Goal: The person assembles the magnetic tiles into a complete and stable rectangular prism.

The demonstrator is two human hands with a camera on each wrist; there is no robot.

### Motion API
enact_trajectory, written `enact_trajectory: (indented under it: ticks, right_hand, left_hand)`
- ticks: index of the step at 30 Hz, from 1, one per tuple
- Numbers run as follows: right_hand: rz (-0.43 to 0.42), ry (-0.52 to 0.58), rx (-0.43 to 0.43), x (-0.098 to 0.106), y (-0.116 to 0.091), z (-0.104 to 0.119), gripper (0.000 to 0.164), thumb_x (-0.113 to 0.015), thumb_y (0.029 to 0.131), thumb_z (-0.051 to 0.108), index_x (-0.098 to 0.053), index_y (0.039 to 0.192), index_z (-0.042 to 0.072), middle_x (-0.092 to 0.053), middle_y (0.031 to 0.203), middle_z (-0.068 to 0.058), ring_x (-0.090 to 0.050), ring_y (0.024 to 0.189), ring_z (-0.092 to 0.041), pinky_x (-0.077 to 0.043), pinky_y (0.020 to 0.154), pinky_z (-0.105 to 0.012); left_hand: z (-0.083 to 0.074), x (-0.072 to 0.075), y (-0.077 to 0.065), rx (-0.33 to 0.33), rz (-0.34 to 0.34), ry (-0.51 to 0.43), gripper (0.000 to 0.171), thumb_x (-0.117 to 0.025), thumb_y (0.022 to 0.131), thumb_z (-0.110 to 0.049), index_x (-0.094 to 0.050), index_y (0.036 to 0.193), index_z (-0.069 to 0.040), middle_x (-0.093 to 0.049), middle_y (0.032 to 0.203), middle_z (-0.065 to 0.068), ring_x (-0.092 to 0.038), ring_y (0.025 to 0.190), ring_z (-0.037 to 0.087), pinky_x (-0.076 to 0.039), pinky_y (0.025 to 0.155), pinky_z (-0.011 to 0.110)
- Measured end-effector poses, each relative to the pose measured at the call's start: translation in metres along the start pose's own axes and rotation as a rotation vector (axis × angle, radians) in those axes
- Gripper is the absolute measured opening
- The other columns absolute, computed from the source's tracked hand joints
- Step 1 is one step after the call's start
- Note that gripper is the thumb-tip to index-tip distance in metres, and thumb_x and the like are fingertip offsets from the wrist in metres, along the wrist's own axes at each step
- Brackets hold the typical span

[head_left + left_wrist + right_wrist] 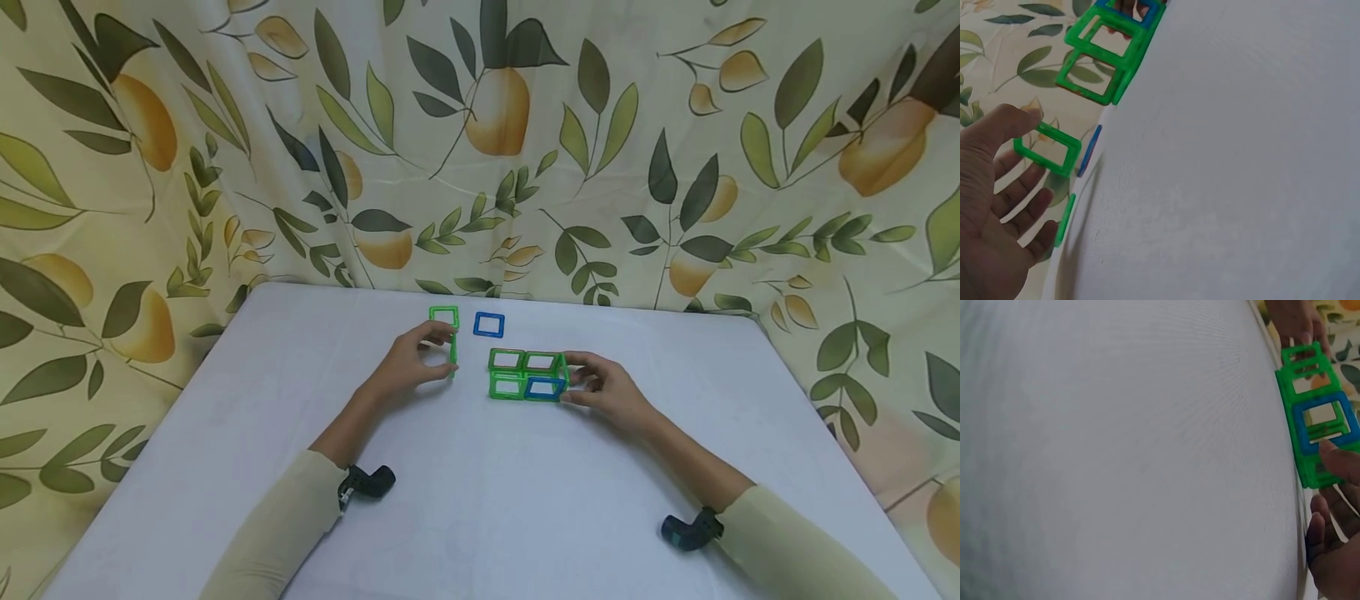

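Observation:
My left hand [408,358] pinches a green square magnetic tile [1074,153] between thumb and fingers. In the head view this tile stands upright, seen almost edge-on. To its right is a block [525,372] built of green open-frame tiles, with a blue tile [1300,425] set in its near side at the right. My right hand [611,392] grips the block's right end, thumb on the near side and fingers behind. A gap separates the held tile from the block's left end in the head view.
A loose green tile [444,308] lies just behind my left fingers. Right of it lies a loose blue tile [490,315], behind the block. A white cloth [480,500] covers the table, and a fruit-patterned curtain [465,208] hangs along its far edge.

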State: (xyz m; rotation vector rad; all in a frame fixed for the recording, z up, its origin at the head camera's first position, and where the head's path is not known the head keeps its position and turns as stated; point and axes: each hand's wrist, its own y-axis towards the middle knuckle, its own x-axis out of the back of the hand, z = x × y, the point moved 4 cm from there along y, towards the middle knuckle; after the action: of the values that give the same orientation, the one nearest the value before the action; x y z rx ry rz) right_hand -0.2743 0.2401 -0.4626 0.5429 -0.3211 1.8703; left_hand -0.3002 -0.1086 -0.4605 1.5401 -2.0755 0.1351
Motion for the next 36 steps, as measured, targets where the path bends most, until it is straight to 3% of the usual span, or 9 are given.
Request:
enact_trajectory:
  ticks: [7,14,36]
  right_hand:
    - [-0.008,-0.027,0.017,-0.001,0.001,0.001,0.063,-0.084,0.088,0.004,-0.058,0.145,0.001,-0.064,0.133,-0.02,-0.061,0.103,-0.031,-0.05,0.078,-0.026]
    - [-0.013,-0.068,-0.013,-0.005,0.002,0.001,0.064,-0.084,0.088,0.006,-0.058,0.146,0.003,-0.066,0.126,-0.017,-0.061,0.094,-0.026,-0.051,0.074,-0.027]
    - [-0.017,-0.066,-0.02,-0.014,0.006,0.008,0.064,-0.081,0.091,0.004,-0.054,0.149,0.002,-0.067,0.109,-0.013,-0.058,0.087,-0.027,-0.048,0.072,-0.027]
  left_hand:
    - [-0.004,-0.005,0.001,-0.044,0.001,0.022,0.059,-0.087,0.085,-0.01,-0.062,0.139,-0.006,-0.068,0.127,0.009,-0.062,0.116,0.031,-0.047,0.105,0.049]
    - [-0.005,-0.011,0.002,-0.058,0.021,0.043,0.055,-0.086,0.085,-0.013,-0.063,0.135,-0.007,-0.069,0.125,0.007,-0.061,0.117,0.031,-0.046,0.105,0.048]
    - [-0.008,-0.02,0.004,-0.08,0.07,0.058,0.055,-0.088,0.084,-0.014,-0.064,0.134,-0.007,-0.07,0.124,0.006,-0.062,0.116,0.026,-0.047,0.105,0.046]
